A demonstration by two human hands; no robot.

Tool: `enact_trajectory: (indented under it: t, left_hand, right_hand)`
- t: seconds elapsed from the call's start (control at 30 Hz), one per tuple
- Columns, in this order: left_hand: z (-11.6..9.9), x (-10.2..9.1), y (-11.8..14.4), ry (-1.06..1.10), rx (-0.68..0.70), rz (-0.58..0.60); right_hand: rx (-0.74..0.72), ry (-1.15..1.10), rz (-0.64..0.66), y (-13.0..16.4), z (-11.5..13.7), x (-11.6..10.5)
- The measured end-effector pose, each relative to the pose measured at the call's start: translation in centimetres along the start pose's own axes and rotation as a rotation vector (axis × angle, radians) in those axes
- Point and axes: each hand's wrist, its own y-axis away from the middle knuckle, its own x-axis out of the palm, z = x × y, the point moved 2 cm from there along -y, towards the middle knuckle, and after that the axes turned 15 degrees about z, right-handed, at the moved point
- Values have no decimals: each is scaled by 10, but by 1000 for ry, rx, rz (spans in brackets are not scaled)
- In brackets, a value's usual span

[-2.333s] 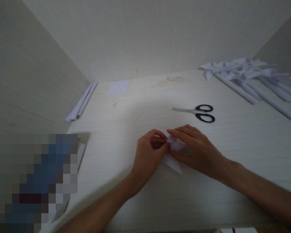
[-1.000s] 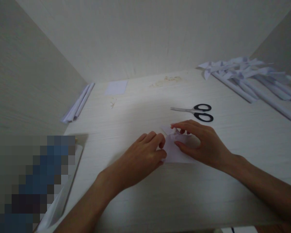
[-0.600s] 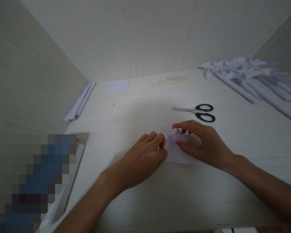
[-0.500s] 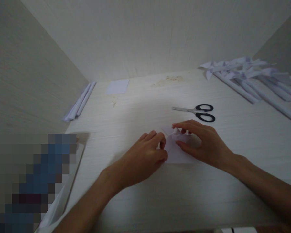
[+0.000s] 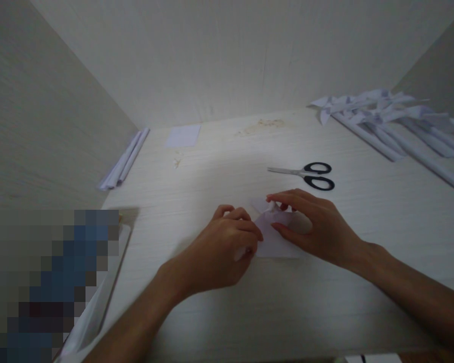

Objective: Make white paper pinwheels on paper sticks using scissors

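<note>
My left hand [image 5: 221, 247] is curled, fingertips pressing the near-left edge of the paper [image 5: 274, 242] against the table [image 5: 249, 302]. My right hand [image 5: 310, 224] lies over the paper's right side, thumb on its middle, index and other fingers pinching a small raised fold at the far corner. So both hands are closed on the same sheet, which sits flat at table centre, just in front of me.

Counts: one paper in work, one pair of scissors [image 5: 306, 175], one small square sheet [image 5: 183, 135] at the back, one bundle of folded strips [image 5: 124, 159] along the left wall, one pile of rolled paper sticks [image 5: 393, 126] at far right; sticks overlap, can't count them exactly. A flat pale sheet [image 5: 98, 307] is partly visible at the near-left corner.

Versus half a second ago: my left fingers have curled in tighter and slid toward the paper's near corner; right hand barely moved, same pinch. Scissors, strips and sticks unchanged.

Materials: paper is thin, white, matte, creased into a flat angular shape with one crumpled peak. Scissors have black plastic loops and plain metal blades, closed, tips pointing left. Table is pale wood-grain laminate, with a brownish stain [image 5: 263, 126] near the back wall. Sticks are long tight white rolls with folded blades at their far ends.
</note>
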Motion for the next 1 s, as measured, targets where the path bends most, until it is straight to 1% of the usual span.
enact_trajectory:
  t: [0.17,0.27,0.37,0.47,0.57,0.67,0.8,0.9,1.0]
  left_hand:
    - [-1,0,-1,164,-88,-45]
    - [1,1,-2,271,-179,-77]
    - [4,3,-3,356,-271,-80]
    - [7,6,-5,443,-335,-82]
    - [9,9,-5,502,-355,-96]
    - [9,9,-5,517,-341,-111]
    - [10,6,-5,503,-372,-124]
    - [12,7,-5,502,-391,-108]
    - [12,9,-7,510,-404,-97]
  right_hand:
    - [-21,37,-8,1,2,1]
    - [-60,56,-8,2,3,3]
    - [-100,65,1,2,4,4]
    - [-123,70,2,2,5,4]
    - [-146,76,3,2,6,5]
    - [-157,63,2,2,6,6]
    - [-99,-28,33,1,5,4]
    - [-32,-165,47,-2,3,1]
    - [4,-304,68,-5,-2,0]
